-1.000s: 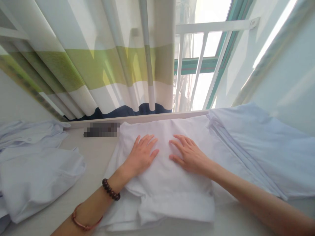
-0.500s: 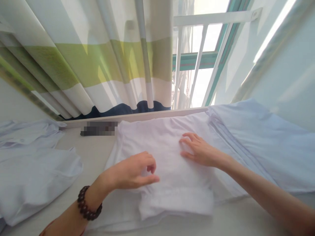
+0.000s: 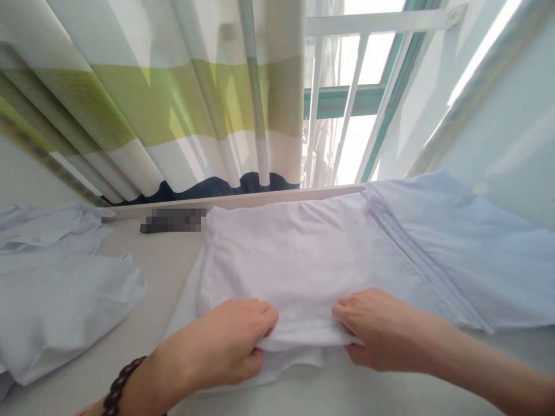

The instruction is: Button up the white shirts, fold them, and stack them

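Because it creases readily and drapes without stiffness, the cloth (image 3: 295, 248) is judged to be light, soft and limp, not fragile, though its shape could easily be lost if it were lifted by one point only; it is best taken by the near edge, at two places set apart, with the fingers above and the thumbs beneath. The near edge is indeed gripped so: one part is pinched by the left hand (image 3: 238, 341) and another by the right hand (image 3: 373, 329), both closed on the fabric. The cloth is plain white, faintly lilac in shade, folded into a rough rectangle, with shallow wrinkles across its top and layers shown along its left side. It is laid in the middle of a pale surface (image 3: 158, 263), its far edge close to a ledge (image 3: 277, 199). On its right a white garment (image 3: 459, 248) is met; whether the two are joined cannot be told. Well apart on the left, a white pile (image 3: 65, 300) is seen, and between them a pixelated dark object (image 3: 173, 221). Beyond the ledge, a striped curtain (image 3: 173, 104) is hung.
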{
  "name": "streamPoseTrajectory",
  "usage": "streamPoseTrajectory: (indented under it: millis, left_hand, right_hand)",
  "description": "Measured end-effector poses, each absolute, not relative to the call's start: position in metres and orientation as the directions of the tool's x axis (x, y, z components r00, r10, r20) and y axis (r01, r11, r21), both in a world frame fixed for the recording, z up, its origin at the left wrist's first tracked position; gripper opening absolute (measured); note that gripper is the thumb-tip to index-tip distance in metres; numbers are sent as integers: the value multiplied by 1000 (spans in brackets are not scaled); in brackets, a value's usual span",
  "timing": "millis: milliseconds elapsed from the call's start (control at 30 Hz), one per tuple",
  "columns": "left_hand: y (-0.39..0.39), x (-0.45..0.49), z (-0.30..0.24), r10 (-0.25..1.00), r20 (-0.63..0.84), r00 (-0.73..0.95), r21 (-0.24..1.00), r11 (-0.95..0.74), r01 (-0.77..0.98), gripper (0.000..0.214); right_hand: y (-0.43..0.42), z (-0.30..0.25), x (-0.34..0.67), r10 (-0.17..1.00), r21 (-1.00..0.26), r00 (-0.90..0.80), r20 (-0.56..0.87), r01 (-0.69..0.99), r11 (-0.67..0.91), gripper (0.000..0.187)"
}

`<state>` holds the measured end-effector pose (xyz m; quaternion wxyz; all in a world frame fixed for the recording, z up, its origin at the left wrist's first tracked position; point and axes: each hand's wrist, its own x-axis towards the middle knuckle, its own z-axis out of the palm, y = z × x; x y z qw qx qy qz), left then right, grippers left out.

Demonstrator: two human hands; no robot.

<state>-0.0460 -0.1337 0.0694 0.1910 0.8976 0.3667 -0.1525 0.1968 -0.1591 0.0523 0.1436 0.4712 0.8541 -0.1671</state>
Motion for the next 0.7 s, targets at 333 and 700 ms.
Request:
streamPoseTrajectory:
  millis: [333,700]
  left_hand:
    - [-133,-59,37,627,-187,756,410,-649,640,29]
    - [-127,-52,67,590,-406,698,511,-487,709,30]
  right_hand:
    - [-168,34,224,789,-405,-599,-135,760,508,22]
    - [-165,40,233,752,-591,-631,-190,686,425,30]
